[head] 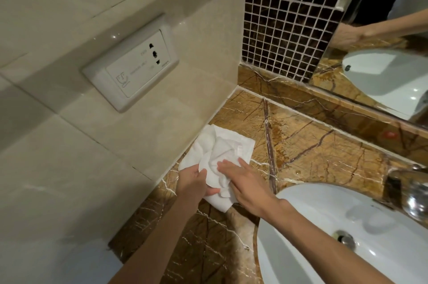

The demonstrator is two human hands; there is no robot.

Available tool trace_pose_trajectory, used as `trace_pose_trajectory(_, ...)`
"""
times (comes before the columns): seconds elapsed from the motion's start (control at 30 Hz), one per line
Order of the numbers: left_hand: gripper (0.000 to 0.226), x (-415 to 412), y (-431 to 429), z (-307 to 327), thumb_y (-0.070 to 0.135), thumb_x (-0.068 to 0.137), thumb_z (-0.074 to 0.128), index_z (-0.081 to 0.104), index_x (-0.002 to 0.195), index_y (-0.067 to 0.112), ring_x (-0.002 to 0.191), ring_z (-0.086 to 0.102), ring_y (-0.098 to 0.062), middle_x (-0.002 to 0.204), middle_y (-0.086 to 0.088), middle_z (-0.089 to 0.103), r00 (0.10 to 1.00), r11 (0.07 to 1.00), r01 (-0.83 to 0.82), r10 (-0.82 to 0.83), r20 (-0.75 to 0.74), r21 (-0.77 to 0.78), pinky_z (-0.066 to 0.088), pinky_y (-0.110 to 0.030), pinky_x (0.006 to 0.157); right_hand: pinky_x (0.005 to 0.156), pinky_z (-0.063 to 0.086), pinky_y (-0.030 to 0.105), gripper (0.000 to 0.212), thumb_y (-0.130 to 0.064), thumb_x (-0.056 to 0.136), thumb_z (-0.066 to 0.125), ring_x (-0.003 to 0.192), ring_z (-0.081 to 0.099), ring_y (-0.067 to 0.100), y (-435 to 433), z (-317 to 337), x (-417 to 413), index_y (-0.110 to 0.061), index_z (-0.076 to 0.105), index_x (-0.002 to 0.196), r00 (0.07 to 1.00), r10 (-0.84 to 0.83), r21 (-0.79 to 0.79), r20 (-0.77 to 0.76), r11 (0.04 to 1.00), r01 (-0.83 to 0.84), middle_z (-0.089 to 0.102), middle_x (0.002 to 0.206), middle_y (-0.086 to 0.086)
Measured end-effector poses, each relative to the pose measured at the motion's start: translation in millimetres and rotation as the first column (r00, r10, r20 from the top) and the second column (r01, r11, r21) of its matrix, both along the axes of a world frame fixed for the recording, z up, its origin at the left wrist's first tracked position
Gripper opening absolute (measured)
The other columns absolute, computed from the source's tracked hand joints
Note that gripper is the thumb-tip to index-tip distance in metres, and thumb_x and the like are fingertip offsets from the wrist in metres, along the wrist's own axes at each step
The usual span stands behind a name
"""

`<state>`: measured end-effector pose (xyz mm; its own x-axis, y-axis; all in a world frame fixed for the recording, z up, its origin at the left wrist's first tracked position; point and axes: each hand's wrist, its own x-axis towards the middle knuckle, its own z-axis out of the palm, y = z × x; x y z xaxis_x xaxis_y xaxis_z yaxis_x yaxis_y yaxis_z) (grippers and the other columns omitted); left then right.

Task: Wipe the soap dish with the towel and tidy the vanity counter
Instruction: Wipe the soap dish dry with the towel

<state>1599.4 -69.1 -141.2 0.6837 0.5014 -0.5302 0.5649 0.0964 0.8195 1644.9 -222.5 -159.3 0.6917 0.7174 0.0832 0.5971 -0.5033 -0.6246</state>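
A crumpled white towel [217, 151] lies on the brown marble vanity counter [312, 149], pushed up against the left wall. My left hand [194, 182] grips the towel's near edge, thumb on top. Flat on the towel's right side rests my right hand [245, 182], fingers stretched out and pressing down. No soap dish is in view.
A white sink basin [324, 226] with a metal drain [345, 238] sits at the lower right, a chrome tap [410, 193] at its far side. A wall socket plate [134, 63] is on the left wall. Dark mosaic tiles [289, 17] and a mirror [382, 52] stand behind the counter.
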Motion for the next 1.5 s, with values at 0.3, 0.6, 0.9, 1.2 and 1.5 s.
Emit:
trace_pose_trajectory(0.3,0.014,-2,2,4,0.004,0.086,0.062,0.06,0.071,0.006,0.084,0.069,-0.041,0.081,-0.021,0.069,1.0,1.0,-0.003,0.003,0.008,-0.013,0.058,-0.052,0.076,0.091,0.046,0.044,0.031,-0.001,0.085,0.043,0.093,0.061,0.027,2,5,-7,-0.01,0.071,0.096,0.987,-0.154,0.119,-0.035,0.98,0.157,0.072,0.095,0.008)
trace_pose_trajectory(0.6,0.009,-27,0,15,0.013,0.092,0.055,0.059,0.091,0.02,0.08,0.073,-0.03,0.108,-0.01,0.065,0.977,0.966,-0.177,0.196,0.085,-0.188,0.057,-0.047,0.083,0.093,0.049,0.04,0.036,-0.004,0.094,0.04,0.104,0.058,0.019,4,5,-19,-0.01,0.059,0.124,0.351,-0.6,0.105,-0.719,0.405,0.908,0.063,0.121,0.007)
trace_pose_trajectory(0.9,0.023,-36,-22,62,0.0,0.095,0.046,0.05,0.114,0.013,0.097,0.064,-0.043,0.102,-0.012,0.057,0.954,0.896,-0.185,0.263,0.146,-0.405,0.057,-0.029,0.047,0.097,0.044,0.042,0.031,-0.014,0.095,0.043,0.11,0.055,0.032,6,39,-23,-0.005,0.057,0.121,0.225,-0.679,0.035,-0.699,0.281,0.959,0.06,0.114,0.009)
trace_pose_trajectory(1.2,0.03,-35,-101,58,-0.004,0.093,0.044,0.054,0.12,0.005,0.084,0.07,-0.03,0.106,-0.018,0.066,0.98,0.892,0.008,0.084,0.182,-0.453,0.06,-0.032,0.058,0.058,0.046,0.022,0.016,-0.012,0.092,0.05,0.07,0.061,0.017,-47,66,-79,-0.009,0.065,0.096,0.398,-0.642,0.205,-0.655,0.355,0.912,0.066,0.076,0.003)
trace_pose_trajectory(1.5,0.023,-34,-229,62,0.012,0.088,0.059,0.059,0.109,0.002,0.075,0.071,-0.03,0.092,-0.017,0.069,0.933,0.909,0.349,-0.315,0.173,-0.226,0.059,-0.033,0.054,0.045,0.042,0.02,0.023,-0.002,0.08,0.049,0.043,0.053,0.006,-198,80,-104,-0.017,0.066,0.076,0.301,-0.769,0.179,-0.564,0.242,0.954,0.058,0.052,-0.001)
